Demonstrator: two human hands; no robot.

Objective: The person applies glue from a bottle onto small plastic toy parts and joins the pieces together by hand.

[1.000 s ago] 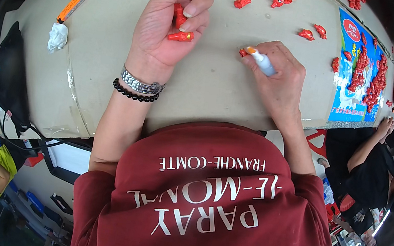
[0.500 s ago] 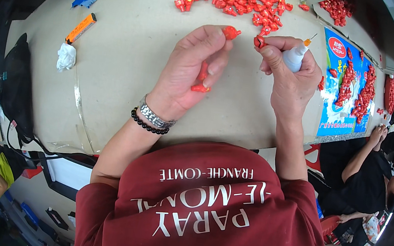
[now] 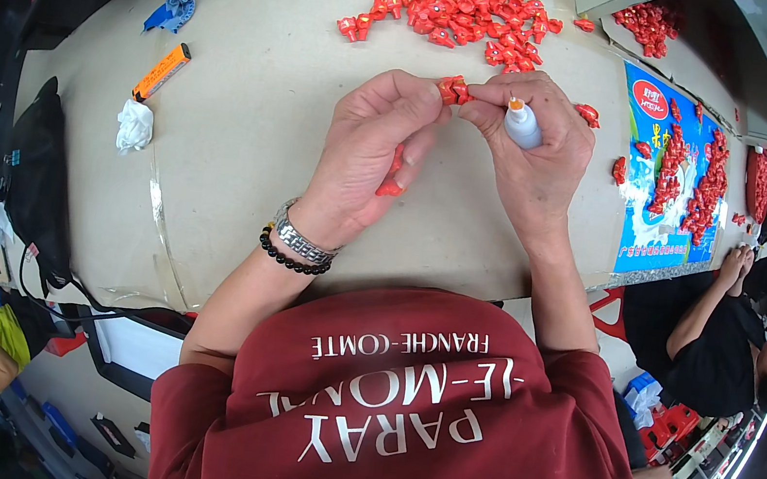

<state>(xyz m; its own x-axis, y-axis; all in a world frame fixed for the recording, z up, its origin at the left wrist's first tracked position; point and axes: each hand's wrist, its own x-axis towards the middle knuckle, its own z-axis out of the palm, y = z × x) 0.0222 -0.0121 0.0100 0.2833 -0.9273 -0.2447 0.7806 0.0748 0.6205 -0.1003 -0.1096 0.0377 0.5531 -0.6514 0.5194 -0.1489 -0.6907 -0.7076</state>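
While your left hand pinches a red piece, your right hand grips a glue bottle, near the desk's far edge.

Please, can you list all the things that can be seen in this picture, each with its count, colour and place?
red pieces: many, red, heap at far middle of table
table: one, beige, under everything
poster: one, blue, right on table, more red pieces on it
orange tool: one, orange, far left
blue tool: one, blue, beyond the orange tool
tissue: one, white, crumpled, near the orange tool
black bag: one, black, left table edge
other person: one, black top, seated right
bracelets: two, silver and black, left wrist
left hand: holds a red piece at the fingers, another lower in the hand
right hand: holds small white bottle, orange neck, touches the same piece
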